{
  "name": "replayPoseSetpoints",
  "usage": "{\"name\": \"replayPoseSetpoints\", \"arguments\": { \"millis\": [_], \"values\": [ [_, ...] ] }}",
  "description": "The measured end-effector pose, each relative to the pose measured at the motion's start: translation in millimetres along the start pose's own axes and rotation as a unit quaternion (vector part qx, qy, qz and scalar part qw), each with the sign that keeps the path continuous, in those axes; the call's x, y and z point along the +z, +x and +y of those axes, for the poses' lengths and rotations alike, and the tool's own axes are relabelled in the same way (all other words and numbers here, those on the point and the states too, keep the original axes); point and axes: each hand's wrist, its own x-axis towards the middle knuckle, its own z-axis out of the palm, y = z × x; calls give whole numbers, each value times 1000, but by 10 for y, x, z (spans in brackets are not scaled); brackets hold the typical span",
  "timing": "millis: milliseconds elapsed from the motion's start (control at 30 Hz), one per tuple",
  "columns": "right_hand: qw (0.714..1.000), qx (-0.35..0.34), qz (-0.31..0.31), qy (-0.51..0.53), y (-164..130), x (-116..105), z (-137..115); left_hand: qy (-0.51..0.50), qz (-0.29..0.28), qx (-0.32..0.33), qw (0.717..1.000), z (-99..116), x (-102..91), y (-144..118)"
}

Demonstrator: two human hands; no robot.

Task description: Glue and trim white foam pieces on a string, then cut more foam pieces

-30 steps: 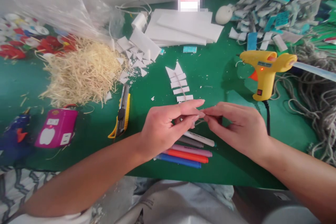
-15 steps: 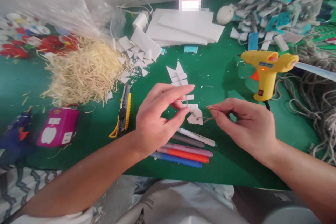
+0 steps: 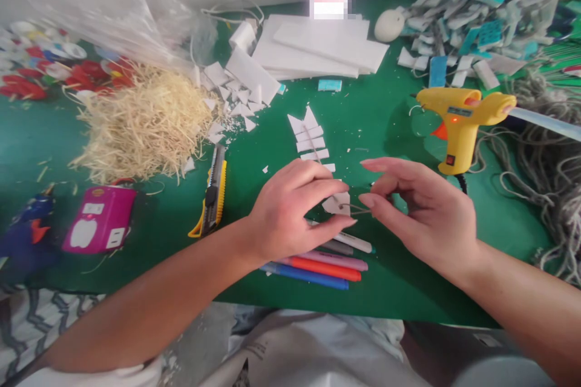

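White foam pieces lie in a row like a fish skeleton, with a thin grey cord along their middle. At the near end is a rounded foam head piece, from which the cord sticks out to the right. My left hand hovers over this end, thumb and fingers apart on either side of the head piece, covering some of the row. To the right, my right hand has its thumb and forefinger parted beside the cord's loose end. Whether its thumb touches the cord is unclear.
Several markers lie just below my left hand. A yellow glue gun stands at right by a grey yarn heap. Left are a box cutter, straw and a magenta box. Foam sheets lie behind.
My left hand has moved right and toward me, uncovering more of the foam row, and its fingers have spread. My right thumb and forefinger have parted from their pinch on the cord.
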Motion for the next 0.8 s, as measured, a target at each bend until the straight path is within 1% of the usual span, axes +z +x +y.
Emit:
{"name": "replayPoseSetpoints", "arguments": {
  "millis": [67,133,200,267,300,333,400,467,500,600,700,733,767,800],
  "values": [
    [999,-39,-2,11,-7,3,3,-9,-9,10,1000,24,35,4],
    [997,-77,-13,0,0,-13,-4,-18,-17,18,1000,54,76,2],
    [991,-120,-44,-26,19,-38,-12,-18,-18,29,999,78,116,-4],
    [981,-164,-88,-49,40,-61,-14,-11,-9,37,999,93,138,-9],
    [977,-179,-101,-54,48,-68,-13,-10,-3,39,999,99,136,-11],
    [976,-187,-96,-58,54,-73,-12,-12,2,38,999,104,125,-11],
    [980,-180,-47,-71,59,-77,-6,-27,6,27,999,115,72,-3],
    [983,-159,9,-95,57,-81,5,-48,10,-1,999,122,-11,17],
    [983,-147,20,-109,56,-83,14,-61,19,-16,998,120,-58,32],
    [985,-112,8,-133,56,-95,53,-111,47,-74,990,78,-188,101],
    [990,-80,5,-115,63,-100,100,-165,117,-140,969,-5,-312,211],
    [992,-72,2,-99,67,-97,112,-191,138,-147,961,-30,-361,261],
    [995,-63,-2,-81,70,-93,122,-221,160,-125,954,-48,-415,322],
    [997,-54,-5,-62,73,-87,130,-233,179,-125,948,-57,-476,394]
  ]
}}
